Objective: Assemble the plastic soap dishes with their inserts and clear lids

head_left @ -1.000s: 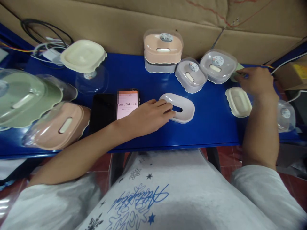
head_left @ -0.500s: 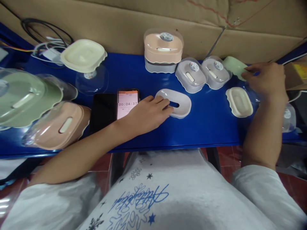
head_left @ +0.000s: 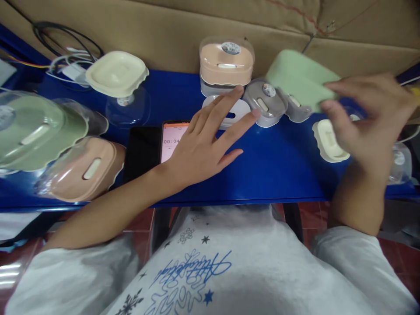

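My right hand (head_left: pixel 367 113) pinches a pale green plastic box (head_left: pixel 295 74) by its near right edge and holds it up off the table. The green box is blurred and covers part of a grey lidded box (head_left: pixel 297 111) behind it. My left hand (head_left: pixel 210 131) is open with fingers spread, in front of a white oval dish with a slot (head_left: pixel 243 109). Its fingers hide part of the dish; I cannot tell whether they touch it. Another grey box with a clear lid (head_left: pixel 265 100) sits just right of the dish.
Peach boxes (head_left: pixel 226 63) (head_left: pixel 83 170) stand at the back and front left, near a large green box (head_left: pixel 33 131). A cream tray (head_left: pixel 118 72) is at the back left. A small cream dish (head_left: pixel 330 142) lies below my right hand. A phone (head_left: pixel 170 138) shows a timer.
My right hand has lifted the green box and brought it left and toward me. The white oval dish has moved back toward the grey boxes, and my left hand has spread its fingers.
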The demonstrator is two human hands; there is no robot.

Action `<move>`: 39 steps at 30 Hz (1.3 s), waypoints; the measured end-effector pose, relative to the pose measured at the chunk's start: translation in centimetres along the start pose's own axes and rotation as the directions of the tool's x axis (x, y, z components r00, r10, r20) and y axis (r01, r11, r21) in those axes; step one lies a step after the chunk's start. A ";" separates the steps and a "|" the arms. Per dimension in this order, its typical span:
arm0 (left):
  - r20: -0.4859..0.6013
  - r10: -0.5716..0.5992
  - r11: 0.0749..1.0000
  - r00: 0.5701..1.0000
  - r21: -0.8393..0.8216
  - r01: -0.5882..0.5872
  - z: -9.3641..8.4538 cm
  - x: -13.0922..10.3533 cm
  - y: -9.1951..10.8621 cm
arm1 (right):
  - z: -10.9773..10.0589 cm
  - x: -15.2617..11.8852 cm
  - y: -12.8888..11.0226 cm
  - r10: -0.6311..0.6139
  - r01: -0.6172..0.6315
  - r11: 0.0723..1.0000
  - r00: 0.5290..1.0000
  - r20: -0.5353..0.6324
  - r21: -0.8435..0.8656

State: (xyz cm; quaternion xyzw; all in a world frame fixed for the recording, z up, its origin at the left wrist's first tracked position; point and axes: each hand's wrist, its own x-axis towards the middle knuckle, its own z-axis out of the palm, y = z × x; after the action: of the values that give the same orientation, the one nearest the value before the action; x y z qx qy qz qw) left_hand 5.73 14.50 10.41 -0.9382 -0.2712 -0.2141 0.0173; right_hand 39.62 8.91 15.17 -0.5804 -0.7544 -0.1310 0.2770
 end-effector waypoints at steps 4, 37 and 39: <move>-0.017 0.181 0.982 0.983 0.060 -0.180 0.3 -0.5 -0.2 | 0.4 -0.8 -3.0 -0.253 0.198 0.940 0.951 0.180 0.279; -0.075 0.295 0.952 0.953 0.109 -0.286 1.9 -0.5 -0.7 | 2.9 -1.3 -2.2 -0.351 -0.036 0.874 0.642 0.682 0.484; -0.051 0.256 0.965 0.965 0.064 -0.253 1.9 -0.4 -0.8 | 2.7 -0.8 -2.5 -0.404 -0.033 0.828 0.657 0.637 0.560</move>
State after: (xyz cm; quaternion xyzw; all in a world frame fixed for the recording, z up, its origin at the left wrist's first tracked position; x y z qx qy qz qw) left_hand 5.74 15.30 8.50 -0.9577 -0.1539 -0.2299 0.0793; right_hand 36.65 8.89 12.84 -0.4000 -0.8637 0.2951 0.0830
